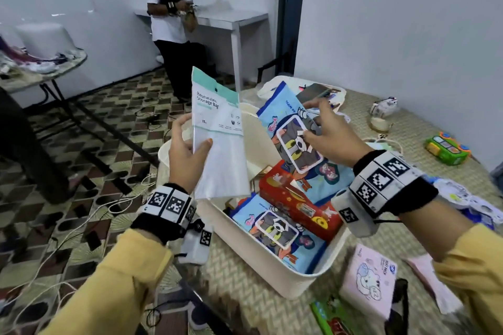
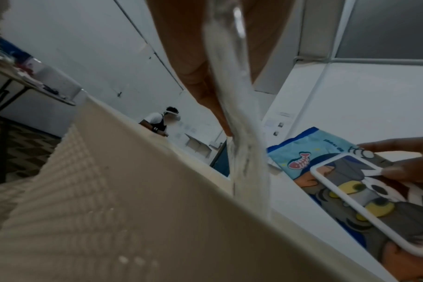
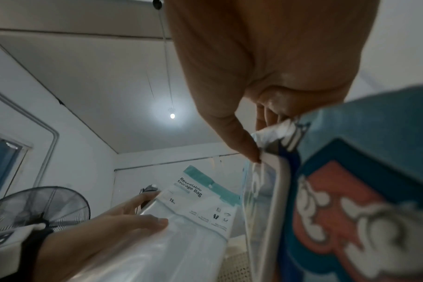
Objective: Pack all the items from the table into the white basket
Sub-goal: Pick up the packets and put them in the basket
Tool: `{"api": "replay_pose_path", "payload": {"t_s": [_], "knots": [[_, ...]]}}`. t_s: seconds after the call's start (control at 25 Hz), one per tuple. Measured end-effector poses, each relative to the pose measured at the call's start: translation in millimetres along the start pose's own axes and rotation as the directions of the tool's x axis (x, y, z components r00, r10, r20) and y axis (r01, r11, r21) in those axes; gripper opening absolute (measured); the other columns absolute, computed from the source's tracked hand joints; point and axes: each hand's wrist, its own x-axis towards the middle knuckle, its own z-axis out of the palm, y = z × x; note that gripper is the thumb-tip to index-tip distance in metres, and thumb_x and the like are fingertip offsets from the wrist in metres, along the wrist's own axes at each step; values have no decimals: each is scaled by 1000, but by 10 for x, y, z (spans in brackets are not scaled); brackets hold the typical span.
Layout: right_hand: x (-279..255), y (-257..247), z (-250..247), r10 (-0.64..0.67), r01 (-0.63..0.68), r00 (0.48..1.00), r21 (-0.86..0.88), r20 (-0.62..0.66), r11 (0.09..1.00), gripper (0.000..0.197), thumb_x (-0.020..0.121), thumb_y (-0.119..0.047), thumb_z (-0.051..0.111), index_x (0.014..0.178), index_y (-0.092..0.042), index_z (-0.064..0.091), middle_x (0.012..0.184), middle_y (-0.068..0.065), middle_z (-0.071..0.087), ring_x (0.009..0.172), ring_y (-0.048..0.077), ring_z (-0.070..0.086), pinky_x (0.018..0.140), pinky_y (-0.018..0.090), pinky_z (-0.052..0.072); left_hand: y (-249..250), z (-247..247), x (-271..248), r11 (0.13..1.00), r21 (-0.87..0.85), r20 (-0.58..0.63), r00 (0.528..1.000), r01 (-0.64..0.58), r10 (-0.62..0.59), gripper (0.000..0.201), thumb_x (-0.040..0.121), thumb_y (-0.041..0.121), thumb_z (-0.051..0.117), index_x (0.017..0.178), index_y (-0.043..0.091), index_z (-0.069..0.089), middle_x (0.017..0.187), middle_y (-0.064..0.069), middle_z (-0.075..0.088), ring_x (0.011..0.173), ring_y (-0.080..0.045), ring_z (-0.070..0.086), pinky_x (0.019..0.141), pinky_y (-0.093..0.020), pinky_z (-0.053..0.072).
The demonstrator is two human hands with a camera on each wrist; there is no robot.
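My left hand [image 1: 190, 141] holds a flat pack of resealable storage bags [image 1: 217, 128] upright over the left end of the white basket [image 1: 294, 277], thumb on its front. The pack [image 3: 193, 209] also shows in the right wrist view. My right hand [image 1: 318, 122] pinches the top of a blue cartoon wipes pack [image 1: 277, 109], which stands tilted in the basket. In the left wrist view that wipes pack [image 2: 350, 190] is behind the basket wall [image 2: 109, 190]. A second blue wipes pack [image 1: 275, 228] and a red box [image 1: 294, 198] lie in the basket.
On the woven table mat lie a pink tissue pack [image 1: 367, 280], a green packet [image 1: 329, 315] at the front edge, a green toy [image 1: 446, 149] and white packs [image 1: 462, 198] at the right. Another person [image 1: 168, 22] stands at a far table. Cables cross the floor on the left.
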Motion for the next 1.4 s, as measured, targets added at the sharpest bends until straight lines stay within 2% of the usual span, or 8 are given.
{"api": "replay_pose_path", "payload": {"t_s": [0.24,0.48,0.68,0.88,1.12,1.24,1.32,1.4], "knots": [[381,78,390,12,1,964,-47,265,999,39,93,-4,52,127,-13,36,88,-2,56,71,8,56,55,13,46,-351,-208,355,991,95,-80,993,96,-88,51,85,-1,59,126,22,40,95,7,67,82,-20,69,72,-44,58],[681,516,1045,129,-67,810,-129,571,989,44,94,-4,48,128,-20,25,109,24,60,96,36,62,82,47,53,-603,-275,469,971,196,-105,987,137,-118,53,82,-6,57,126,21,44,97,-7,69,82,-20,67,75,-44,56],[575,946,1395,127,-71,708,-108,695,992,53,91,-2,55,132,-22,28,130,10,48,119,26,52,95,36,48,-641,-235,453,947,309,-132,990,85,-46,53,81,-2,58,126,23,48,87,2,67,80,-29,63,70,-42,53],[398,1009,1464,85,307,655,-368,751,878,58,86,-19,65,134,-24,34,97,-1,59,92,21,59,74,32,47,-649,-231,454,936,345,-110,994,65,-28,54,80,-1,58,122,31,49,86,3,69,77,-30,65,66,-43,55],[333,842,1523,-41,608,682,-535,730,586,45,86,-27,63,127,-18,47,122,7,50,111,26,50,78,34,41,-643,-211,443,932,349,-120,991,99,-60,52,82,0,57,120,35,49,81,0,72,72,-38,66,57,-53,55],[329,928,1606,-116,610,528,-281,841,741,70,77,-36,74,137,-22,40,131,5,41,120,22,41,95,35,39,-639,-213,437,932,344,-133,988,114,-72,51,83,-1,57,122,30,49,78,10,70,72,-24,68,59,-50,57],[290,993,1673,-66,664,395,-235,916,709,87,71,-38,79,143,-24,31,140,6,35,126,24,38,100,37,38,-635,-223,422,929,352,-128,989,111,-70,51,83,-2,57,124,28,49,78,19,69,72,-17,66,62,-47,57],[264,1046,1710,-22,713,376,-274,926,645,95,67,-39,81,144,-25,28,144,7,30,128,27,36,102,39,38,-619,-220,409,924,363,-129,989,119,-77,52,84,-1,58,124,29,48,81,23,68,73,-19,66,62,-48,57]]}}
